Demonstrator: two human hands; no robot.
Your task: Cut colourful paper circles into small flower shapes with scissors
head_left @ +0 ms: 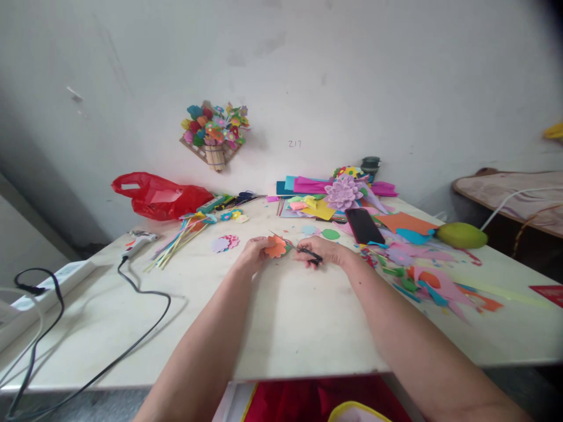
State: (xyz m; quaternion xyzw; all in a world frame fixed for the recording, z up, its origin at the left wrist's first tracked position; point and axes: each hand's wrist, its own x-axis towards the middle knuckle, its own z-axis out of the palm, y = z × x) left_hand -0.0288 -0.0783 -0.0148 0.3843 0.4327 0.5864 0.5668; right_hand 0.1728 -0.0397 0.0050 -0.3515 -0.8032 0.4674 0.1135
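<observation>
Between the fingers of my left hand [254,255] is an orange flower cutout [275,247] with a scalloped edge, held just above the white table [299,328]. My right hand [323,252] is closed round a pair of black-handled scissors [313,255]. Their blades point left and lie at the upper right edge of the orange flower. Whether the blades are apart I cannot tell. Behind the hands are a green oval cutout [331,234] and a pale blue cutout [310,230]. A stack of pink and lilac flower cutouts [226,243] lies left of my left hand.
A glue gun [139,241] with a black cord and a power strip [53,293] occupy the left side. A red plastic bag [162,196] and thin sticks [178,243] lie behind. Rightward are a phone [365,226], colourful scraps [433,281] and a yellow-green oval object [463,234].
</observation>
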